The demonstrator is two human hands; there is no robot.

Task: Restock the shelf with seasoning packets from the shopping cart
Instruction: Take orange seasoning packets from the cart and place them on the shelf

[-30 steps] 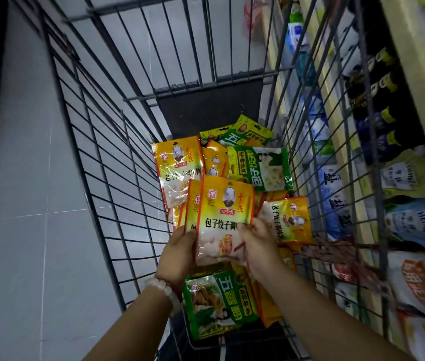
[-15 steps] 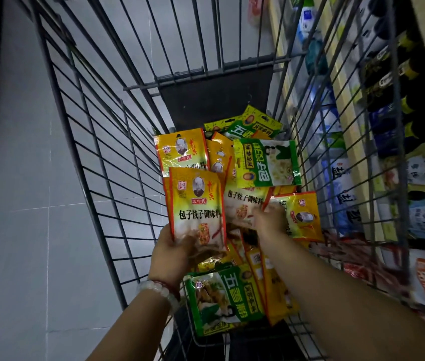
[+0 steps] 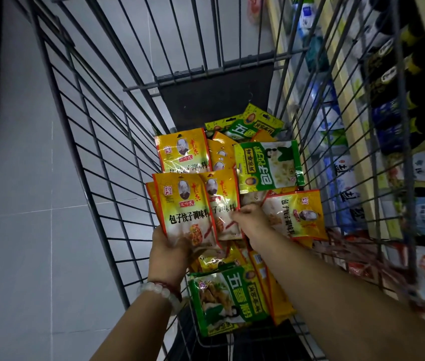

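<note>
Holding yellow packets (image 3: 185, 212) inside shopping cart (image 3: 81, 157).

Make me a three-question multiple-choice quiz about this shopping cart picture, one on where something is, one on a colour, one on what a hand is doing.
1. Where is the store shelf relative to the cart?
A. On the person's right
B. On the person's left
C. Behind the far end only

2. What main colour is the packet nearest the camera at the cart's near end?
A. Blue
B. Green
C. Black

3. What is the left hand doing?
A. Hanging empty
B. Resting on the cart rim
C. Gripping yellow packets

Answers:
1 A: the shelf shows through the cart's right wire wall.
2 B: the green packet lies below both wrists.
3 C: the left hand holds the yellow packets by their lower edge, while the right hand pinches another one beside them.
</note>
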